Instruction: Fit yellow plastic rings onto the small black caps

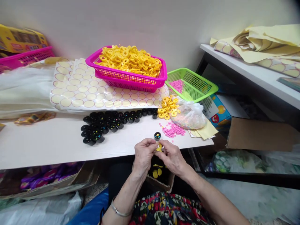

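At the front edge of the table, my left hand and my right hand meet, fingertips pinched around a small yellow plastic ring. Just beyond my fingers stands a small round black cup with coloured dots inside. To its right lies a scatter of tiny pink discs. Several more yellow rings are heaped behind them. A large group of black cups stands to the left, some with coloured dots visible. Under my hands, an open carton in my lap holds yellow-topped pieces.
A pink basket full of yellow rings rests on sticker sheets at the back. Right of it are a green basket with pink discs and a clear bag. A white shelf juts in at right; cartons sit below.
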Motion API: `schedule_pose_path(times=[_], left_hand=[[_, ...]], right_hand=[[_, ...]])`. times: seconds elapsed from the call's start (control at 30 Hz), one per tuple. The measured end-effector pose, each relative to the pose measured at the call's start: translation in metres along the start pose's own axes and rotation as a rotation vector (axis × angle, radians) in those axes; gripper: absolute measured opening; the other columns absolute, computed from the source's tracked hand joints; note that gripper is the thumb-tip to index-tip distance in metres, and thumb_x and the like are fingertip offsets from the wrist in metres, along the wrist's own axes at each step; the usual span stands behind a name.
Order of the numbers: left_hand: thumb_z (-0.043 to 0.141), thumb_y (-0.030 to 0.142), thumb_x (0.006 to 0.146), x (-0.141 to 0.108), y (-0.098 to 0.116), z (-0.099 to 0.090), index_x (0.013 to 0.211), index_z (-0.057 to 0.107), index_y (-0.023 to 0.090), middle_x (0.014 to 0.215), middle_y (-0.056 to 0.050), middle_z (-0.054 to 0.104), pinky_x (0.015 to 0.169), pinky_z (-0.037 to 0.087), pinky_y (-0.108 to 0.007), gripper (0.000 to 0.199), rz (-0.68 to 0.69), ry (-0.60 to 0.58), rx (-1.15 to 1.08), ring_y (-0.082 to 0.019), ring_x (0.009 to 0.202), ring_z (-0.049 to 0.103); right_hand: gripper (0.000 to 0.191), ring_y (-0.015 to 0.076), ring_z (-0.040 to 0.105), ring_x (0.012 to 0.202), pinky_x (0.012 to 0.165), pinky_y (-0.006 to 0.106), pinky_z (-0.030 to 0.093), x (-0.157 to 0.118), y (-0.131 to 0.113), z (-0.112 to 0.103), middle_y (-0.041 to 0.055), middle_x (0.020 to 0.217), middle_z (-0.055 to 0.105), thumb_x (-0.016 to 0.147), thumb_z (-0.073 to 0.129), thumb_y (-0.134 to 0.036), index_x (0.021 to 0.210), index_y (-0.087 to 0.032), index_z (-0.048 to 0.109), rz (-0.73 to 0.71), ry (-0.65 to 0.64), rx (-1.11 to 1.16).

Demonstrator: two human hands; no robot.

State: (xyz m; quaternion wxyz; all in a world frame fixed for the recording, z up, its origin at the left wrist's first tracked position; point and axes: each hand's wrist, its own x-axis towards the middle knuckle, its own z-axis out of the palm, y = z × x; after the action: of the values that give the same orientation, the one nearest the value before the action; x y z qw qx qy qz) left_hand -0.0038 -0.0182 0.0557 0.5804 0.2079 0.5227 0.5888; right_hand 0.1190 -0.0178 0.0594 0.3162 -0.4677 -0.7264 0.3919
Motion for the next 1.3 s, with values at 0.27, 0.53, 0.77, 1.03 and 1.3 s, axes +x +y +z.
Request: schedule_pose_path(times=[0.27,0.53,0.77,1.03,1.3], left_hand=[[0.076,0.024,0.052,0.020,0.001,0.001,0.070,0.064,0.011,0.057,0.003,0.059,0.049,0.039,-0.018,0.025,0.103,0.067,-0.024,-0.005,0.049,0.049],[0.070,0.029,0.059,0.045,-0.008,-0.006,0.074,0.066,0.008,0.048,0.004,0.051,0.040,0.024,-0.018,0.026,0.083,0.075,0.154,-0.004,0.042,0.035],[0.066,0.035,0.065,0.053,-0.014,0.000,0.064,0.068,0.011,0.061,-0.003,0.060,0.052,0.039,-0.021,0.025,0.177,-0.014,0.249,-0.010,0.056,0.050],[0.064,0.030,0.065,0.056,-0.020,0.000,0.067,0.070,0.013,0.070,-0.005,0.066,0.059,0.044,-0.023,0.017,0.247,0.000,0.312,-0.015,0.065,0.058],[0.062,0.032,0.067,0.053,-0.021,0.006,0.067,0.067,0.013,0.051,0.001,0.055,0.048,0.037,-0.021,0.019,0.204,0.024,0.321,-0.009,0.049,0.048]], right_hand=[[0.018,0.0195,0.052,0.081,0.072,0.030,0.037,0.030,0.006,-0.009,0.0070,0.085,0.060,0.080,0.051,-0.029,0.094,-0.018,0.056,-0.095,0.103,-0.459],[0.013,0.0205,0.049,0.083,0.066,0.029,0.031,0.054,-0.003,-0.017,0.0064,0.085,0.060,0.079,0.052,-0.030,0.083,-0.018,0.057,-0.038,-0.077,-0.798],[0.013,0.0202,0.050,0.082,0.065,0.029,0.032,0.058,-0.001,-0.012,0.0071,0.085,0.060,0.079,0.051,-0.029,0.082,-0.018,0.058,-0.015,-0.129,-0.807],[0.011,0.0135,0.049,0.070,0.062,0.024,0.035,0.062,0.015,-0.013,0.0014,0.076,0.054,0.075,0.055,-0.026,0.080,-0.017,0.061,0.017,-0.078,-0.221],[0.019,0.0121,0.048,0.062,0.057,0.023,0.037,0.064,0.040,0.013,-0.0004,0.062,0.056,0.075,0.052,-0.028,0.066,-0.017,0.065,0.246,0.121,0.448]])
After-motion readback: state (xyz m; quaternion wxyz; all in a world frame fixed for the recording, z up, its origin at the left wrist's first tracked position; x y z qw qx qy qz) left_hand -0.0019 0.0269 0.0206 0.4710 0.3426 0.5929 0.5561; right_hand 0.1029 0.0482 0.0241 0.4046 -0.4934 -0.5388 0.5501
